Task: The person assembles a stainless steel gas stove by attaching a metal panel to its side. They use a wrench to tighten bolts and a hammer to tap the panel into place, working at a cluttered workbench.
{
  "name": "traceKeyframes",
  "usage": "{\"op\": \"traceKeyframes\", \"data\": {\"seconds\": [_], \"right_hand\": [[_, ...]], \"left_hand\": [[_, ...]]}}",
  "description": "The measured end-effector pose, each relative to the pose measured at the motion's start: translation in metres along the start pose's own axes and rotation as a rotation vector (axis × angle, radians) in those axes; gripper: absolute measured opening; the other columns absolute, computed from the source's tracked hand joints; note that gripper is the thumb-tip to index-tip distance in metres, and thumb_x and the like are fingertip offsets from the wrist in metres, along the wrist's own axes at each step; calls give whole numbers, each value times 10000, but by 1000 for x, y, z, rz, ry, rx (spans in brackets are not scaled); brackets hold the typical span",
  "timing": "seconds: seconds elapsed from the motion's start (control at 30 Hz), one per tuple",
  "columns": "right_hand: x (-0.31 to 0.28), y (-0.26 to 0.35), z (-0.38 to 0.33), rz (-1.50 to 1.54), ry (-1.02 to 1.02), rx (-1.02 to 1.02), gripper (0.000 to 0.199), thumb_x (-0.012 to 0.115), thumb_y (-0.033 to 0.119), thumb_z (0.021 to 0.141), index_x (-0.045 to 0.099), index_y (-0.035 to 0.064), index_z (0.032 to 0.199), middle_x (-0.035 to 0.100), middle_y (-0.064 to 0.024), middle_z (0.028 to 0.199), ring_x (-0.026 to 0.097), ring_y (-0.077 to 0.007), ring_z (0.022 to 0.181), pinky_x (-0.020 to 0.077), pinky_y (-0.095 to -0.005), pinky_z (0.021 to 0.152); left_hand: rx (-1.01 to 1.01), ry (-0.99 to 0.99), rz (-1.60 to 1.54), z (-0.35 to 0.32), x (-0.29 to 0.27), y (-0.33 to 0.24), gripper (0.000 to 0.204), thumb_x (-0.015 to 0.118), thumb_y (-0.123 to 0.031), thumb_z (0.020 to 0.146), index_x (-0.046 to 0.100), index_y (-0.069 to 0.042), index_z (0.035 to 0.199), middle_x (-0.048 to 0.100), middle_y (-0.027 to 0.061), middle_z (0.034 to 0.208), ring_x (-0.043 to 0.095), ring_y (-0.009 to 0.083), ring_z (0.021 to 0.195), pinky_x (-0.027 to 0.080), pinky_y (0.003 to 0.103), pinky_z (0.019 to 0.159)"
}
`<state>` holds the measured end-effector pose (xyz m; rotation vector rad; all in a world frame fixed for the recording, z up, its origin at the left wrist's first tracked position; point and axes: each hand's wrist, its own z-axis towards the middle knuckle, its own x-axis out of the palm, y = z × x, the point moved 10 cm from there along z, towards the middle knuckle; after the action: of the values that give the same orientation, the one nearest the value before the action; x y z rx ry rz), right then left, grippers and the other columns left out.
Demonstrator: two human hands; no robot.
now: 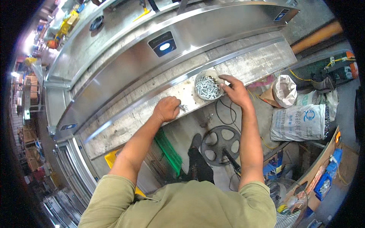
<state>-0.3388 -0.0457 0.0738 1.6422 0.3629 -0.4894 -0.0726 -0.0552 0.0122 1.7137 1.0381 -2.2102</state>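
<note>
A round, pale plastic tub [197, 86] full of short silver screws [208, 88] stands on the worn workbench top [262, 57]. My right hand [236, 92] is at the tub's right rim, thumb and fingers curled against its edge. To the left of the tub, my left hand [167, 109] is closed in a fist low over the bench's front edge. A few small silver screws [183, 107] show beside its fingers. The palm side of this hand is hidden. Behind both hands, a long, curved-looking stainless steel panel [125, 72] with a dark label [162, 44] stands along the bench.
Below the bench are a dark spoked wheel [220, 146] and a green mesh piece [168, 152]. At the right lie white printed sacks [298, 123], an open paper bag [285, 91] and a wire fan guard [291, 201]. A yellow-handled tool [142, 15] lies beyond the panel.
</note>
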Motion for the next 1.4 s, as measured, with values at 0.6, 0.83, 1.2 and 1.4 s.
{"op": "traceKeyframes", "data": {"seconds": [0.6, 0.83, 1.2, 1.4], "right_hand": [[88, 30, 40, -726, 260, 120, 217, 571, 74, 809, 691, -7, 970, 688, -260, 920, 679, -398, 883, 541, -474, 809], [88, 3, 55, -730, 135, 199, 206, 551, 109, 847, 731, 30, 907, 710, -202, 968, 705, -346, 889, 570, -447, 765], [98, 23, 63, -1028, 313, 47, 206, 563, 111, 863, 746, 51, 935, 722, -167, 977, 712, -324, 908, 582, -417, 765], [101, 21, 62, -1130, 314, -47, 178, 602, 103, 829, 752, 58, 911, 723, -167, 931, 713, -313, 906, 586, -406, 738]], "left_hand": [[5, -31, -49, 2, -4, -1, 168, 612, -144, 735, 587, -71, 885, 532, 128, 781, 570, 331, 759, 482, 449, 696], [-18, -15, -42, 1, -2, 2, 146, 607, -175, 753, 571, -77, 856, 552, 118, 808, 586, 321, 803, 496, 443, 735], [-18, -16, -65, -4, -4, 4, 182, 625, -197, 742, 561, -85, 871, 548, 117, 834, 575, 331, 823, 486, 457, 720], [-7, -42, -106, -4, -3, 5, 175, 620, -188, 744, 554, -77, 863, 554, 130, 835, 576, 348, 826, 488, 474, 727]]}}
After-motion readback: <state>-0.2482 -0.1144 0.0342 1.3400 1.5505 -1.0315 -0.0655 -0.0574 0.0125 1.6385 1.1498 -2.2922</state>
